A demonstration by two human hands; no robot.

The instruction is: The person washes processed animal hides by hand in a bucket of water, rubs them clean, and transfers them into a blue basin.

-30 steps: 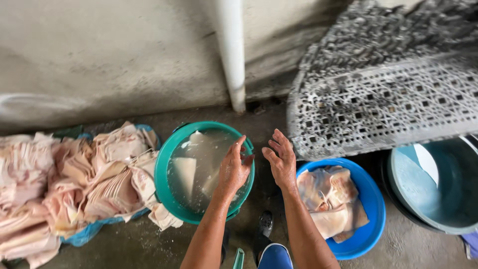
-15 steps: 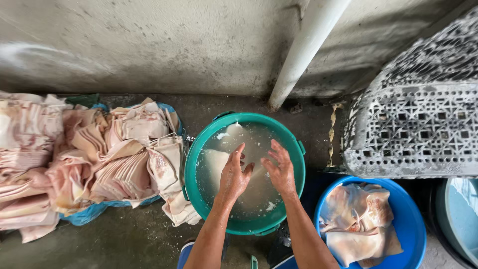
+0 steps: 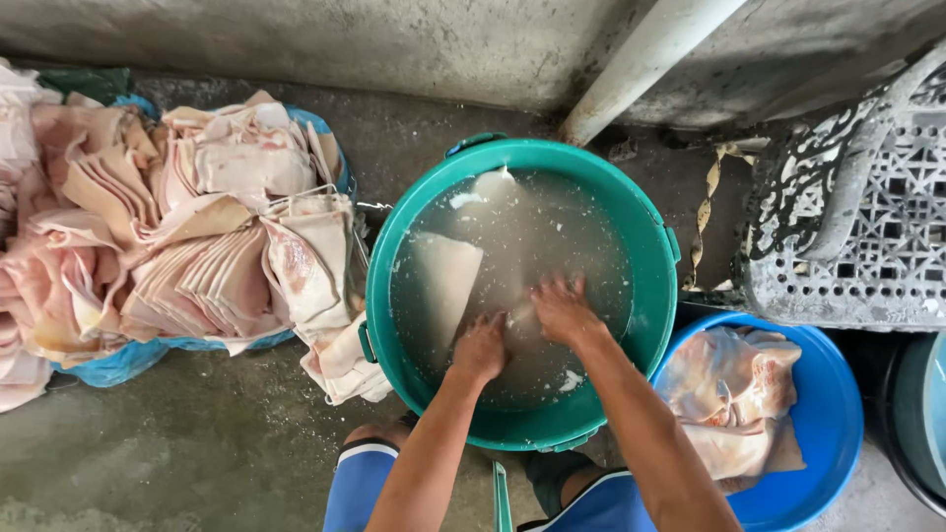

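A green tub [image 3: 650,236] of cloudy water stands on the concrete floor in front of me. Pale flat slabs of pork skin [image 3: 443,281] lie sunk in the water. My left hand [image 3: 481,347] and my right hand [image 3: 560,307] are both dipped into the water near the tub's near side, close together. Between them they touch a submerged piece [image 3: 520,320]; the murky water hides their fingers and any grip. A blue basin [image 3: 833,433] at the right holds washed pinkish pieces [image 3: 734,394].
A large heap of folded pinkish skins [image 3: 187,246] lies on a blue sheet [image 3: 128,360] at the left. A white pipe [image 3: 650,59] runs down the grey wall. An ornate metal grille [image 3: 867,217] leans at the right, with a dark basin [image 3: 921,433] beside it.
The view has come closer over the green tub. Both hands have gone from above the water down into it, onto a submerged piece.
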